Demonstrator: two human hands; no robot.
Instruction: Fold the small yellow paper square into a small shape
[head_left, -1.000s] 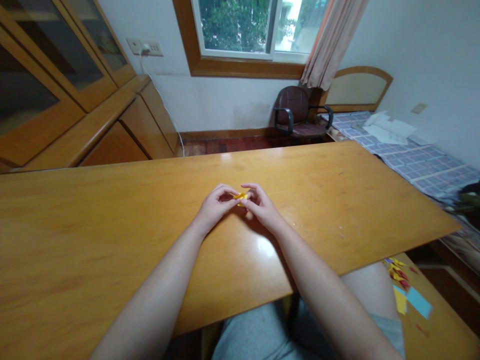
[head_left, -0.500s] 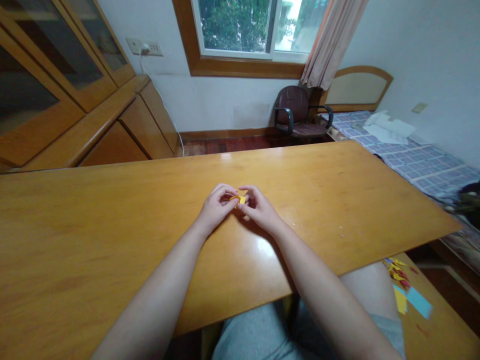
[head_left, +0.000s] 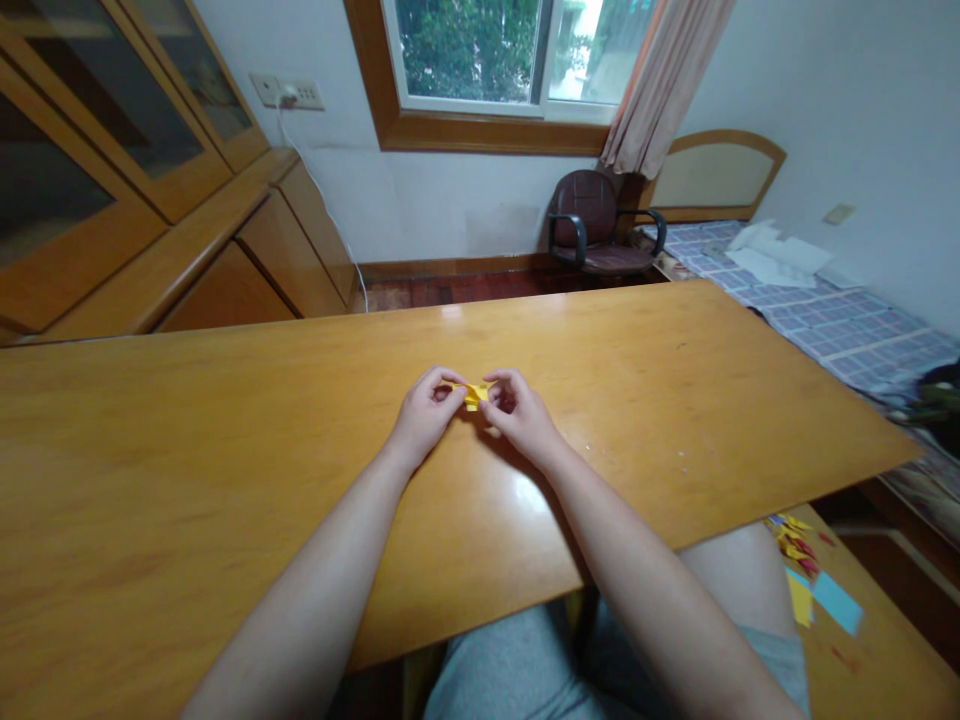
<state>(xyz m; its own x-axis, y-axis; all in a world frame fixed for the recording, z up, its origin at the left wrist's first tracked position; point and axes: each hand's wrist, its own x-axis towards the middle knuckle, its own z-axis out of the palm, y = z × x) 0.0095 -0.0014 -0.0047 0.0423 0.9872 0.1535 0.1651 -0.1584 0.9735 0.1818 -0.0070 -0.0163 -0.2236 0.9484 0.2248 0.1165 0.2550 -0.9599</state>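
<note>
A small folded piece of yellow paper [head_left: 474, 394] is pinched between both hands just above the wooden table [head_left: 225, 440]. My left hand [head_left: 424, 414] grips its left end with thumb and fingers closed. My right hand [head_left: 517, 412] grips the right end the same way. Most of the paper is hidden by my fingertips.
Scraps of coloured paper [head_left: 814, 580] lie on a lower wooden surface at the bottom right. A dark office chair [head_left: 596, 225] stands under the window, a bed [head_left: 832, 320] runs along the right, and wooden cabinets [head_left: 135, 200] line the left wall.
The hands stayed at the table's middle; the fingers shifted slightly on the yellow paper, which now shows a bit wider between them.
</note>
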